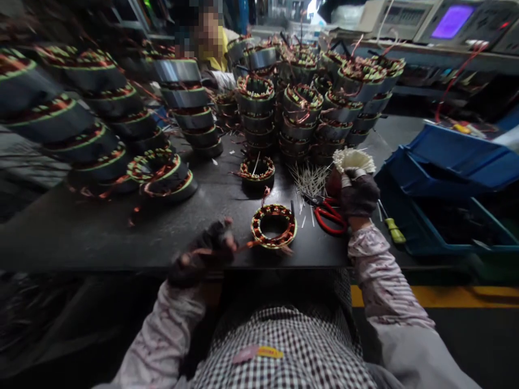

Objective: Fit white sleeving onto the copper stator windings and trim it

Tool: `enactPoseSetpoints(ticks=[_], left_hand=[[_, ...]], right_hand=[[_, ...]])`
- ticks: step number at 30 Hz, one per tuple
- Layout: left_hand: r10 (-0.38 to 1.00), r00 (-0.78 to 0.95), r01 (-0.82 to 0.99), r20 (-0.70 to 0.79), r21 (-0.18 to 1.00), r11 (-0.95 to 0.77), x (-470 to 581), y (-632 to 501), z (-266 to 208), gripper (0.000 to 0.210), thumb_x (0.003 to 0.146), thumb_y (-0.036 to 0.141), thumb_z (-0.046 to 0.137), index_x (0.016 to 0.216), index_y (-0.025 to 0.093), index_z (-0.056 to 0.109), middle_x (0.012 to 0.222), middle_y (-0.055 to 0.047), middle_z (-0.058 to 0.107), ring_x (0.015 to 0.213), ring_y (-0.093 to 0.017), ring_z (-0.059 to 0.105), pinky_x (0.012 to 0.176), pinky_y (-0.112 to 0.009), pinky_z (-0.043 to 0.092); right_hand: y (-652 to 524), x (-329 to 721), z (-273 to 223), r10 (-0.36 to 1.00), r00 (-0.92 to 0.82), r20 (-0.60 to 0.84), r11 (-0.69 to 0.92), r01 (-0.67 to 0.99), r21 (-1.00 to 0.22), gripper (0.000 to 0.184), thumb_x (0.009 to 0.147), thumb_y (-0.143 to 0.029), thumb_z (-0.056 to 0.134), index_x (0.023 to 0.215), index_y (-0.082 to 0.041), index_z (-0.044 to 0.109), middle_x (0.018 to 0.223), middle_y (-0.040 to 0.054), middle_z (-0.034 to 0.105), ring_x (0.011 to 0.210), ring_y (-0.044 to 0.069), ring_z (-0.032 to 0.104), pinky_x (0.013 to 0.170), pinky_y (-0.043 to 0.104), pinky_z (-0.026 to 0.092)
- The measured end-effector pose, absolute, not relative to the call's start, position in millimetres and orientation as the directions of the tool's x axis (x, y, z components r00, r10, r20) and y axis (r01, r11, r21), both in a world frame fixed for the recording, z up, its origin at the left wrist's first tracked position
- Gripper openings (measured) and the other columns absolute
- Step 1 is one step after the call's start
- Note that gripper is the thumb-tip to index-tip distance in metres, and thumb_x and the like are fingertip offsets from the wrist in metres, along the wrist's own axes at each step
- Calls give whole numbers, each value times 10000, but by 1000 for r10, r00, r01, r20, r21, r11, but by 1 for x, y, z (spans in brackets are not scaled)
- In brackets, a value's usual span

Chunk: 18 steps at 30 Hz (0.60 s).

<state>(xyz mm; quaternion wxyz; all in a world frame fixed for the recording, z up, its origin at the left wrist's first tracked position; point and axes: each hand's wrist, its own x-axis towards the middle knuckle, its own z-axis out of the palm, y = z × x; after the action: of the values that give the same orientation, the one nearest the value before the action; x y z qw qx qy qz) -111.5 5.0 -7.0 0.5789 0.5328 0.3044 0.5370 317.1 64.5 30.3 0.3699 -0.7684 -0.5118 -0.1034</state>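
Observation:
A motor stator [292, 231] wound with copper coils lies flat near the table's front edge. Its copper wire lead [250, 245] runs left to the fingers of my left hand [207, 249], which look closed on it, though motion blurs them. My right hand [360, 195], in a dark fingerless glove, is wrapped around a bundle of thin white sticks [353, 160]; something reddish-brown shows beside it. Loose white sticks [310, 181] lie to its left. Red-handled scissors [330, 217] rest beside that hand. Behind the flat stator sits another stator [257, 175] with a white stick standing up in it.
Stacked stators [259, 121] line the back, and more stators [97, 135] lean at the left. At the right are a yellow-handled screwdriver [394, 231] and blue bins [441, 162]. A person in yellow [221, 51] is behind the stacks. Instruments [450, 24] stand on a shelf.

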Motion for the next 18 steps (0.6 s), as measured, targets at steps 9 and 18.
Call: enactPoseSetpoints(ticks=[9, 18], left_hand=[[665, 580, 408, 471, 539, -737, -51, 84, 54, 764, 707, 549, 942, 1329, 166, 718, 1481, -161, 713, 1477, -421, 580, 1215, -620, 517], [729, 683, 335, -52, 908, -250, 11, 118, 41, 120, 853, 207, 768, 943, 140, 809, 821, -10, 825, 761, -222, 803, 719, -331, 656]], right_hand=[[67, 312, 25, 702, 367, 610, -135, 910, -391, 363, 1023, -405, 560, 1146, -141, 776, 1158, 204, 801, 1117, 361, 725, 1035, 519, 548], [39, 307, 37, 637, 408, 654, -43, 866, -499, 430, 1067, -371, 428, 1180, -109, 750, 1197, 248, 789, 1181, 319, 726, 1088, 466, 542]])
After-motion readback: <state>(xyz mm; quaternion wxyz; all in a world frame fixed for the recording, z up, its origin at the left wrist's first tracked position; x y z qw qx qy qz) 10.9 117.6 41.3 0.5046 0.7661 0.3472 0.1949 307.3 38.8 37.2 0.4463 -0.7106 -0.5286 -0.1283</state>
